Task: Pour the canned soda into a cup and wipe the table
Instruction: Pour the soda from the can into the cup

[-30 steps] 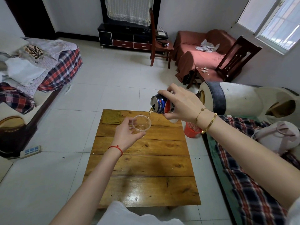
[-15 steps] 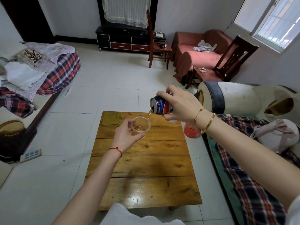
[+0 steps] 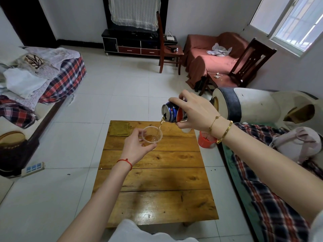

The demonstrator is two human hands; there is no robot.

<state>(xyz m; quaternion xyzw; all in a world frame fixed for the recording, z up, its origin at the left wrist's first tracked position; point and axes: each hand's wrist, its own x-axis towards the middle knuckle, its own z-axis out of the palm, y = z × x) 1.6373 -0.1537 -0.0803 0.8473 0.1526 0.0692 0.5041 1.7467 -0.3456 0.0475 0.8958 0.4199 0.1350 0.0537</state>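
More amber soda now fills the cup [image 3: 152, 136], gripped in her left hand [image 3: 135, 147]; her right hand [image 3: 195, 110] clasps the tilted can [image 3: 173, 112], pouring above the table [image 3: 157, 180].

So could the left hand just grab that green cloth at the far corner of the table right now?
Probably not yet. The left hand is holding the cup under the soda poured from the can. The cloth lies uncovered just beyond it, so reach seems fine once the cup is set down.
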